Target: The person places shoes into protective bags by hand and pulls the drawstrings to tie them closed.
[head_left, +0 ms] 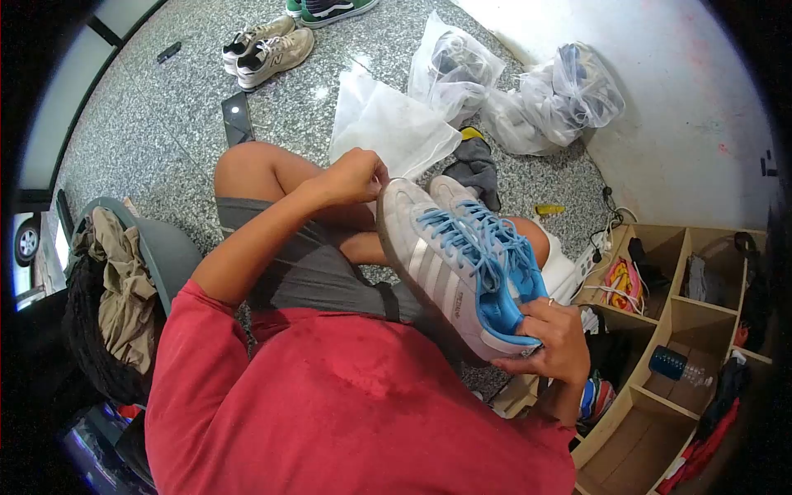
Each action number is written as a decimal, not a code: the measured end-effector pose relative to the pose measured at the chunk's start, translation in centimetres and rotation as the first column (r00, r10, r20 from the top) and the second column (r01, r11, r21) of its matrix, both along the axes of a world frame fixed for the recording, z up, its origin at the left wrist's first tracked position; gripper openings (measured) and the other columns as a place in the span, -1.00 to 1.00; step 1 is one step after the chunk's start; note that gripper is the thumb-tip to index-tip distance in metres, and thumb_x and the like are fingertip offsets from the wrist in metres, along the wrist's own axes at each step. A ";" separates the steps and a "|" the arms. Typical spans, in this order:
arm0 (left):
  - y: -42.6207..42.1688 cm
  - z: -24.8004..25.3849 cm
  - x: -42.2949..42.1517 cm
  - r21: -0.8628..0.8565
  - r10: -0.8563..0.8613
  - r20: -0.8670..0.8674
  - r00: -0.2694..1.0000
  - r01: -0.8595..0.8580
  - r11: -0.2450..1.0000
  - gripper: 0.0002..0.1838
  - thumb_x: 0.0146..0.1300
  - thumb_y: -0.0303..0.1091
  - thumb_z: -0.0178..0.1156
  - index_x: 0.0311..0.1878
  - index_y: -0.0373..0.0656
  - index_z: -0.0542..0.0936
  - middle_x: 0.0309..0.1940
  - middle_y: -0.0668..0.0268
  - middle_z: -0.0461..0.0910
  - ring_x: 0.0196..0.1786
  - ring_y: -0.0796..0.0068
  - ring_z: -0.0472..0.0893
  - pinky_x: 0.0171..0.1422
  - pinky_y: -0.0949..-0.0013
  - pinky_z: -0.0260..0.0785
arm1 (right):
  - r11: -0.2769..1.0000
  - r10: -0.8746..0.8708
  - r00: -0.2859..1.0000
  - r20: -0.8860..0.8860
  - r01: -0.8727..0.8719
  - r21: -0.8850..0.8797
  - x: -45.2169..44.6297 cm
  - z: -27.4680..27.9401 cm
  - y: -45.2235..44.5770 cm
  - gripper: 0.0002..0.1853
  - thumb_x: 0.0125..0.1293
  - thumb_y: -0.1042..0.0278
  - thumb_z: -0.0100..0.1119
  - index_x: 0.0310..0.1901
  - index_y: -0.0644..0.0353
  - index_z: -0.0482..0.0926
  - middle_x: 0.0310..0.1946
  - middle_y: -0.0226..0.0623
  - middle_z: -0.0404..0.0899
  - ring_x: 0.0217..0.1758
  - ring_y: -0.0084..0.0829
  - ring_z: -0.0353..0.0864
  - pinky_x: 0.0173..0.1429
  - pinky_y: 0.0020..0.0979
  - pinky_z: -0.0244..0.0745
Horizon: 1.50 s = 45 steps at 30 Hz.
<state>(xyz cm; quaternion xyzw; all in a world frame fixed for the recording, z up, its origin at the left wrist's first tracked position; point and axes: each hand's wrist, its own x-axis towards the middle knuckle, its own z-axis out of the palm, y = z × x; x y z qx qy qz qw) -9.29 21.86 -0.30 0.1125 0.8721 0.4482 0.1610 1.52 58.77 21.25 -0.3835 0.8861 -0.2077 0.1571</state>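
A pair of grey-and-white sneakers [437, 272] with light blue laces and blue lining is held up over my lap, toes pointing away from me. My right hand [551, 340] grips them at the heels, its fingers reaching into the blue collar. At the toe of the nearer sneaker, my left hand [356, 176] is closed, with the fingertips against the toe edge. Part of those fingers is hidden. Just beyond the toes, a white translucent bag [388, 124] lies flat on the speckled floor. A dark grey cloth item [474, 165] with a yellow patch lies beside it.
Two filled translucent bags [458, 70] [569, 99] sit near the wall. Worn beige sneakers [268, 54] and a dark phone [237, 120] lie ahead. A wooden compartment shelf [660, 330] stands at right. Clothes hang over a grey bin [169, 247] at left.
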 end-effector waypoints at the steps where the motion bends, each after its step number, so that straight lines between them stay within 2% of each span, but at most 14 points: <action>1: 0.0 0.3 0.5 -0.007 0.005 0.003 1.000 -0.005 1.000 -0.84 -0.01 -0.63 0.30 -0.37 -0.19 0.77 -0.39 -0.02 0.74 -0.22 -0.04 0.75 -0.10 0.10 0.57 | 0.998 0.053 0.999 0.010 -0.053 0.021 -0.3 0.5 -0.1 -0.52 -0.22 -0.05 0.69 -0.41 0.07 0.63 -0.31 -0.34 0.64 -0.32 -0.23 0.66 -0.32 -0.21 0.53; 4: -0.5 1.0 1.5 0.187 0.083 0.087 0.993 -0.099 0.977 -0.85 0.03 -0.59 0.28 -0.32 -0.22 0.76 -0.34 0.01 0.74 -0.18 0.03 0.75 -0.09 0.11 0.58 | 0.993 0.119 0.993 0.023 -0.120 0.021 -0.9 1.7 -0.5 -0.53 -0.19 -0.05 0.68 -0.44 0.05 0.59 -0.32 -0.35 0.63 -0.33 -0.23 0.65 -0.33 -0.21 0.52; 6: -1.0 1.4 1.9 -0.146 -0.032 -0.397 0.917 -0.028 0.989 -0.84 0.09 -0.53 0.26 -0.27 -0.23 0.76 -0.26 0.05 0.72 -0.12 0.09 0.74 -0.05 0.11 0.60 | 0.988 0.147 0.989 0.031 -0.149 0.039 -1.1 2.3 -0.5 -0.52 -0.18 -0.06 0.67 -0.44 0.06 0.58 -0.33 -0.35 0.62 -0.34 -0.22 0.65 -0.34 -0.20 0.52; 9: -1.1 2.4 2.1 -0.368 -0.211 -0.650 0.730 -0.059 0.928 -0.85 0.13 -0.49 0.23 -0.27 -0.27 0.74 -0.17 0.05 0.70 -0.05 0.11 0.71 -0.02 0.13 0.63 | 0.984 0.171 0.985 0.018 -0.172 0.053 -1.1 2.5 -0.5 -0.51 -0.23 -0.06 0.68 -0.46 0.06 0.58 -0.32 -0.34 0.65 -0.34 -0.23 0.65 -0.36 -0.22 0.49; 12: -2.1 4.9 1.6 -0.653 -0.354 -0.494 0.794 -0.071 0.754 -0.89 0.14 -0.51 0.24 -0.33 -0.29 0.72 -0.14 0.02 0.70 -0.05 0.08 0.70 0.00 0.15 0.65 | 0.981 0.187 0.982 -0.017 -0.186 0.055 -1.3 2.7 -0.7 -0.50 -0.21 -0.10 0.66 -0.45 0.06 0.58 -0.30 -0.33 0.65 -0.33 -0.21 0.66 -0.35 -0.21 0.49; 17: -4.2 11.7 0.0 -0.774 -0.430 -0.408 0.806 -0.055 0.631 -0.88 0.16 -0.59 0.19 -0.27 -0.35 0.68 -0.04 -0.01 0.66 -0.05 0.09 0.69 -0.03 0.18 0.66 | 0.975 0.223 0.971 -0.083 -0.223 0.016 -2.2 2.5 -1.1 -0.49 -0.14 -0.17 0.63 -0.40 0.07 0.62 -0.27 -0.32 0.63 -0.27 -0.20 0.68 -0.33 -0.19 0.52; 20: -3.8 14.7 0.6 -0.685 -0.322 -0.504 0.802 -0.144 0.714 -0.50 0.18 -0.64 0.17 0.25 -0.43 0.54 0.39 0.08 0.50 0.13 0.00 0.66 0.21 0.13 0.57 | 0.969 0.232 0.970 -0.066 -0.237 -0.070 -3.1 2.9 -0.5 -0.50 -0.20 -0.16 0.66 -0.44 0.06 0.65 -0.28 -0.33 0.64 -0.29 -0.20 0.68 -0.33 -0.19 0.51; 24: -4.1 16.9 1.8 -0.536 -0.321 -0.387 0.864 0.073 0.841 -0.29 0.10 -0.72 0.17 0.41 -0.22 0.49 0.47 0.03 0.43 0.27 -0.09 0.61 0.30 0.12 0.55 | 0.945 0.236 0.972 0.005 -0.228 -0.235 -4.1 2.8 0.2 -0.52 -0.24 -0.07 0.70 -0.50 0.08 0.61 -0.33 -0.34 0.64 -0.34 -0.20 0.67 -0.33 -0.22 0.50; 27: -5.2 17.4 2.6 -0.375 -0.346 -0.296 0.890 0.224 0.900 -0.23 0.07 -0.73 0.16 0.45 -0.18 0.46 0.49 0.03 0.40 0.32 -0.11 0.58 0.33 0.11 0.55 | 0.925 0.217 0.974 0.073 -0.181 -0.335 -4.6 1.4 0.7 -0.52 -0.26 0.02 0.73 -0.51 0.10 0.58 -0.37 -0.32 0.62 -0.34 -0.20 0.66 -0.31 -0.25 0.49; 31: -5.3 18.3 4.7 -0.388 -0.369 -0.217 0.904 0.268 0.882 -0.21 0.06 -0.71 0.08 0.48 -0.15 0.43 0.49 0.09 0.40 0.25 -0.08 0.61 0.33 0.04 0.51 | 0.921 0.091 0.992 0.084 -0.052 -0.385 -4.0 -0.7 0.5 -0.51 -0.28 0.13 0.76 -0.50 0.13 0.54 -0.42 -0.30 0.58 -0.34 -0.21 0.64 -0.26 -0.27 0.48; 35: -2.5 17.1 4.5 -0.394 -0.325 -0.225 0.918 0.219 0.893 -0.15 0.04 -0.73 0.11 0.52 -0.15 0.38 0.52 0.04 0.37 0.34 -0.16 0.55 0.35 0.06 0.51 | 0.967 0.048 0.992 -0.114 -0.075 -0.242 -2.1 -1.9 -3.2 -0.55 -0.09 -0.02 0.65 -0.45 0.12 0.58 -0.44 -0.26 0.56 -0.34 -0.15 0.64 -0.27 -0.17 0.49; 39: 0.8 15.1 2.7 -0.512 -0.469 -0.321 0.823 0.266 0.817 -0.18 0.09 -0.61 0.18 0.54 -0.15 0.36 0.54 0.11 0.35 0.23 -0.09 0.62 0.26 0.07 0.54 | 0.985 0.072 0.982 -0.173 -0.098 -0.145 -1.2 -4.0 -6.2 -0.53 0.00 -0.12 0.57 -0.39 0.12 0.61 -0.43 -0.25 0.56 -0.29 -0.12 0.66 -0.26 -0.13 0.52; 42: 1.7 15.2 3.7 -0.638 -0.632 -0.340 0.697 0.323 0.699 -0.14 0.08 -0.53 0.27 0.55 -0.18 0.32 0.55 0.17 0.35 0.14 0.11 0.64 0.23 0.12 0.56 | 0.969 0.023 0.982 -0.185 -0.067 -0.238 -1.6 -6.6 -6.5 -0.51 0.01 -0.12 0.57 -0.38 0.15 0.60 -0.41 -0.24 0.57 -0.27 -0.10 0.66 -0.27 -0.10 0.52; 45: 1.3 16.9 5.7 -0.645 -0.567 -0.214 0.795 0.321 0.693 -0.10 0.04 -0.56 0.29 0.56 -0.20 0.31 0.55 0.19 0.35 0.08 0.12 0.65 0.23 0.14 0.56 | 0.942 -0.110 0.987 -0.120 0.065 -0.330 -1.6 -8.7 -6.3 -0.51 0.03 -0.12 0.57 -0.38 0.17 0.61 -0.40 -0.22 0.60 -0.28 -0.11 0.67 -0.26 -0.11 0.53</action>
